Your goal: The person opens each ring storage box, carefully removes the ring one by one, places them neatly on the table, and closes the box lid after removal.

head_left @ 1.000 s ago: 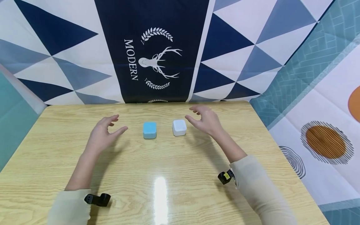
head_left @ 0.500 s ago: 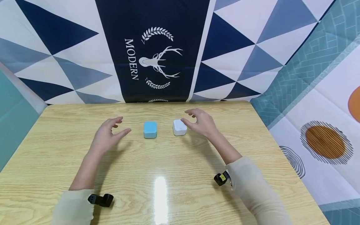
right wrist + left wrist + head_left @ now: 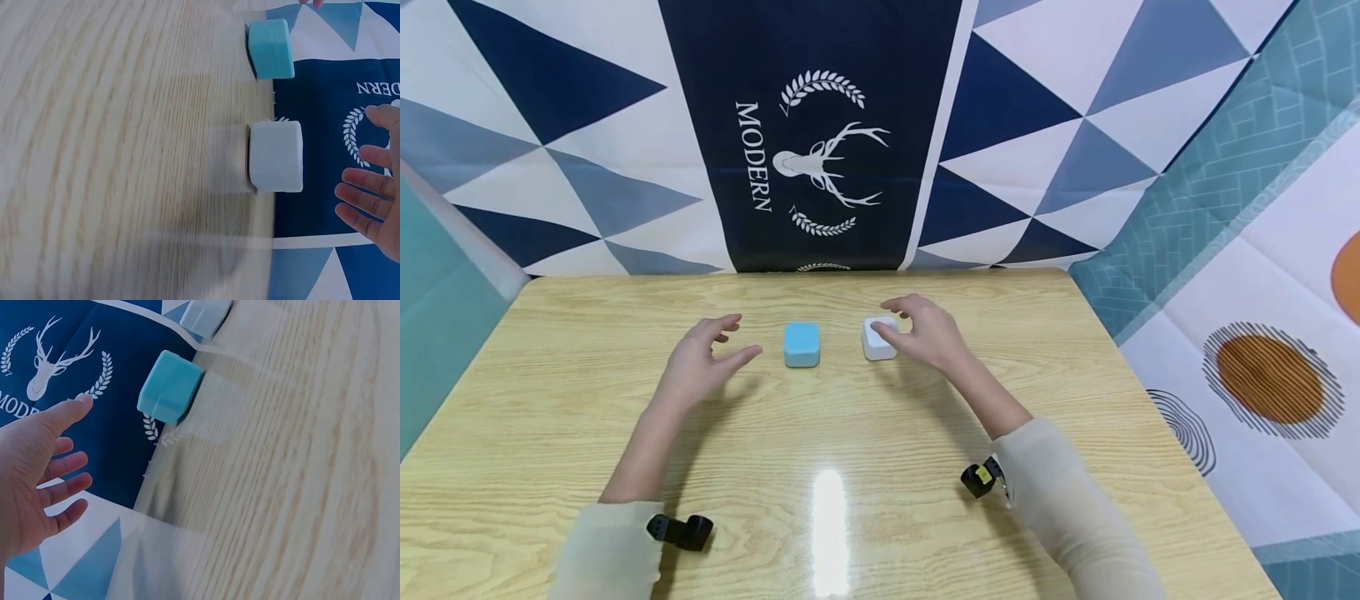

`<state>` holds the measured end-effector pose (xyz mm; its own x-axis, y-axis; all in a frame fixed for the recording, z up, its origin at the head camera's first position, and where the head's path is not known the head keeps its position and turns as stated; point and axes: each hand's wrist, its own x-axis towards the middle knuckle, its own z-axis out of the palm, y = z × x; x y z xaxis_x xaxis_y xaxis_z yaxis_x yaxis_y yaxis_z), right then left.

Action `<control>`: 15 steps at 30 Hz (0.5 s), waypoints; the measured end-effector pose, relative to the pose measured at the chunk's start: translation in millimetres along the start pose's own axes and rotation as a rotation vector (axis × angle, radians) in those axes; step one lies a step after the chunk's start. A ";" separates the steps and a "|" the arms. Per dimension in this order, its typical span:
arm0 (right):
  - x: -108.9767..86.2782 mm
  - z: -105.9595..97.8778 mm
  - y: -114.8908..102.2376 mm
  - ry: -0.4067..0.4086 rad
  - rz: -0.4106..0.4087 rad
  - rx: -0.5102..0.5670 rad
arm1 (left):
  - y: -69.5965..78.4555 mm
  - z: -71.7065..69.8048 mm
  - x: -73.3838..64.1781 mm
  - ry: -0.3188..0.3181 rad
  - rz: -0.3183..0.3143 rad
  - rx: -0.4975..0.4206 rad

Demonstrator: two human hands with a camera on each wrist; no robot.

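Observation:
A blue rounded box (image 3: 802, 344) and a white rounded box (image 3: 877, 347) sit side by side on the wooden table, a small gap between them. My left hand (image 3: 697, 364) hovers to the left of the blue box, thumb and fingers spread apart with nothing between them. Over the white box's right side hangs my right hand (image 3: 928, 333), its thumb overlapping that box in the head view. In the right wrist view the fingers of the right hand (image 3: 369, 181) are loosely spread, apart from the white box (image 3: 276, 156). The left wrist view shows the blue box (image 3: 169, 387) beyond the left thumb.
The wooden table (image 3: 760, 467) reaches back to a wall hanging (image 3: 820, 50) with a deer head print. Patterned cloth (image 3: 1247, 350) hangs along the right side. Small black wrist cameras (image 3: 681, 532) are strapped at both sleeves.
Both hands have moved inward: the left hand rightward toward the blue box, the right hand leftward until its thumb overlaps the white box. The boxes stay in place on the table.

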<state>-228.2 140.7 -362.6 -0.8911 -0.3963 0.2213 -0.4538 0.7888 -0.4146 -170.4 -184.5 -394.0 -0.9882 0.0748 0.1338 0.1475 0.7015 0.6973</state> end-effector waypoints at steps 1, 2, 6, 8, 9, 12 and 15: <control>0.1 0.8 -0.2 0.000 -0.003 0.005 | 0.0 1.1 0.3 -0.003 0.001 -0.002; 0.1 1.6 -0.4 0.000 -0.007 0.010 | 0.0 2.2 0.7 -0.006 0.002 -0.004; 1.7 6.7 -2.8 0.003 -0.022 0.029 | -0.6 4.7 1.0 -0.015 0.000 -0.014; 2.4 9.3 -4.6 -0.002 -0.027 0.033 | -0.4 5.6 1.2 -0.019 0.001 -0.017; 2.7 10.5 -5.5 -0.006 -0.028 0.033 | -0.2 6.1 1.3 -0.021 0.001 -0.021; 3.3 13.8 -8.7 -0.014 -0.030 0.032 | 1.0 7.9 2.1 -0.029 0.004 -0.030; 4.3 17.1 -12.1 -0.016 -0.028 0.030 | 2.1 9.4 3.0 -0.035 0.002 -0.040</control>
<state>-226.7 121.5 -371.7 -0.8779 -0.4259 0.2189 -0.4785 0.7629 -0.4348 -173.4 -176.1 -398.8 -0.9886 0.1016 0.1112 0.1506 0.6721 0.7250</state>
